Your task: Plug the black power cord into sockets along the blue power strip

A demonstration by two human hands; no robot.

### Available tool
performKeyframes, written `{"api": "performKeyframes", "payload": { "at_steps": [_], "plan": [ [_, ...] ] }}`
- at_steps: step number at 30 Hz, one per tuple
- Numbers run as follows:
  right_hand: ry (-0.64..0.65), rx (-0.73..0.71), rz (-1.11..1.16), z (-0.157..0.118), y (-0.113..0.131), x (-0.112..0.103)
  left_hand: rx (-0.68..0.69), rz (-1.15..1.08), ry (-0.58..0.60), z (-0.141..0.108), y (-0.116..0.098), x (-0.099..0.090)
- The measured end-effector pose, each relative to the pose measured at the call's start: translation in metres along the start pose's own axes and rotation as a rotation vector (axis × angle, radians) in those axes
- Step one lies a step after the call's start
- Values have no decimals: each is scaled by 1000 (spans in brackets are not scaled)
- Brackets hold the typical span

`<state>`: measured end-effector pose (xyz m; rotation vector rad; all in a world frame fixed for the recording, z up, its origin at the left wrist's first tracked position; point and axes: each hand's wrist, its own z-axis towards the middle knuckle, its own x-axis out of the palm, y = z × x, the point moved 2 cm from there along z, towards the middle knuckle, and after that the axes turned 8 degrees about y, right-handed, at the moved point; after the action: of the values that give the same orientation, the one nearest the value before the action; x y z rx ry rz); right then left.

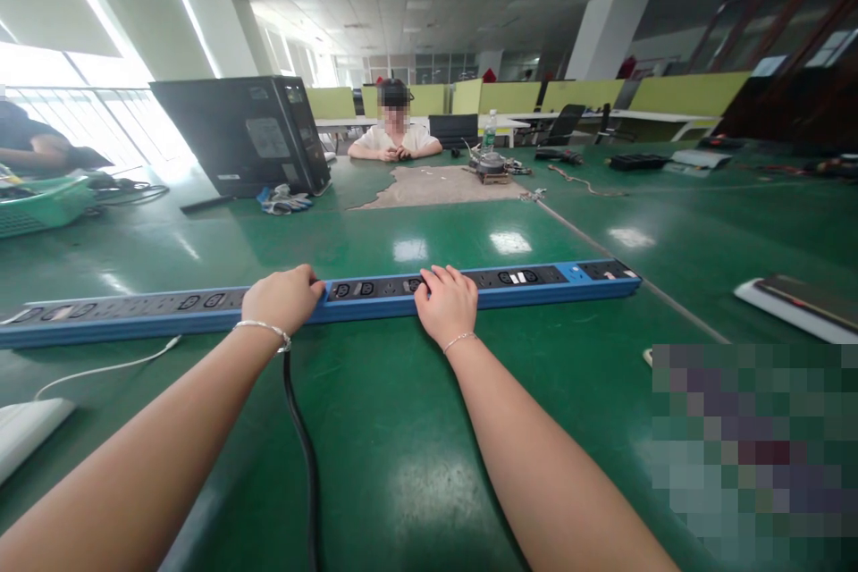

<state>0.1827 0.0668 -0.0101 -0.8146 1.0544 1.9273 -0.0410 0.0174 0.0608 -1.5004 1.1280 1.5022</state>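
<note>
Tabletop (375, 402): one, broad, glossy green surface, pale light reflections; one ragged-edged, matt grey-brown patch (435, 185) towards the far side.

Computer case (248, 136): one, black, boxy, upright at far left.

Power strip (362, 308): one, long, narrow, straight-sided; blue housing, black socket face upward. Lies crosswise on the tabletop, in front of the wearer, beneath both hands. Two small white rectangles among the sockets right of the right hand.

People: two. One person (395, 138) seated opposite, pale top, hands together; another (30, 138) at the left edge, only partly in view.

Basket (46, 204): one, green, at the left edge.

Black cable (305, 447): one, smooth, thick, curving down from the left wrist; upper end hidden.

Hands: two. Left hand (281, 297) bent over the strip's middle, thumb on top; finger closure hidden, cannot tell. Right hand (450, 302) released, fingers loosely bent, resting on the socket face.

Gloves (285, 200): crumpled fabric, grey-white and blue, beside the case; count unclear.

Bottle (491, 132): one, clear, green label.

Bracelets: two, silvery, one per wrist; left (263, 327) thicker, right (459, 340) thinner.
</note>
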Motion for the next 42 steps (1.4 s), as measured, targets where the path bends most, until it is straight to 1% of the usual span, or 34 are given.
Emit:
{"api": "performKeyframes", "payload": {
  "at_steps": [4,12,20,27,31,37,42],
  "plan": [
    [8,-4,-18,0,0,0,23,-12,18,6,2,-3],
    [24,-12,-56,-3,4,-1,-36,60,-30,-6,-5,3],
    [17,-13,-37,-2,3,-1,-3,-8,12,4,0,-3],
    [4,-10,-27,-2,4,-1,-38,48,-35,-9,-8,2],
    [6,-15,-32,-2,4,-1,-35,14,-38,-9,-6,2],
    [13,-13,-47,-2,2,1,-43,-81,-8,0,1,1],
    [21,-11,-43,-3,3,-2,-35,-124,14,2,5,4]
  ]
}}
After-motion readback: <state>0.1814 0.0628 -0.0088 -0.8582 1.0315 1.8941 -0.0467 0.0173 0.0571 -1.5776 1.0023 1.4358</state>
